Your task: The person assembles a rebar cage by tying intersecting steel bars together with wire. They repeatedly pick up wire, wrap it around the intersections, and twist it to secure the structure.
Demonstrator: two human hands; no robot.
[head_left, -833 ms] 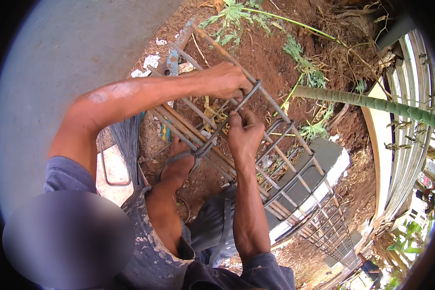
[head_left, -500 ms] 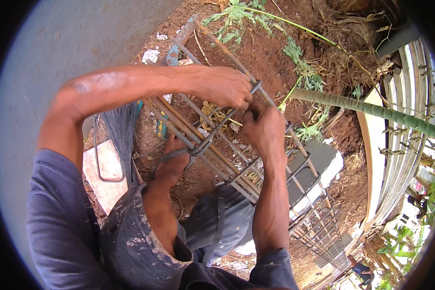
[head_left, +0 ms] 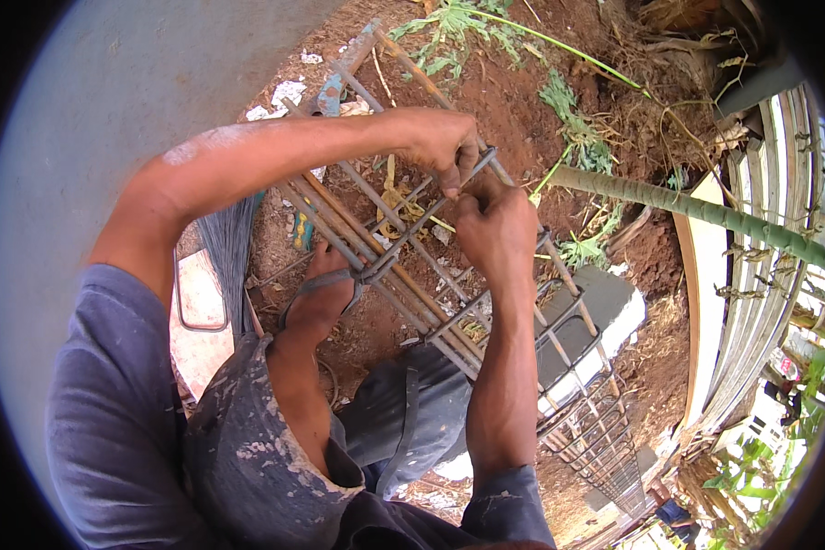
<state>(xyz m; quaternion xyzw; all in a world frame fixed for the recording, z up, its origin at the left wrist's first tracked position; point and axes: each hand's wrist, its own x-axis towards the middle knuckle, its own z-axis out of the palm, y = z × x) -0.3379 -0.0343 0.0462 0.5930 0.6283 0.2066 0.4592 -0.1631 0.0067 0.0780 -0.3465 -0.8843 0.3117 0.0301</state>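
A cage of rusty steel rebar [head_left: 337, 220] with square stirrups stretches from the upper middle toward the lower right. At its far long bar, my left hand [head_left: 442, 147] is closed, fingertips pinched downward beside a stirrup corner [head_left: 489, 156]. My right hand [head_left: 497, 225] is curled just below it, thumb and fingers pressed together against the same stirrup. The two hands nearly meet. Whatever is between the fingers is too small or hidden to make out. A second stirrup [head_left: 376, 270] crosses the nearer bars, close to my sandalled foot [head_left: 325, 280].
A bundle of thin dark wire [head_left: 227, 257] and a loose bent stirrup [head_left: 181, 302] lie at the left by a pale board [head_left: 197, 344]. Under the cage sits a grey block [head_left: 605, 298]. A grey wall [head_left: 128, 110] rises at left; a green stem [head_left: 687, 206] crosses at right.
My left hand has turned, its fingers now pointing down toward the right hand, and its elbow has shifted slightly right. My right hand has moved slightly left and stays at the stirrup.
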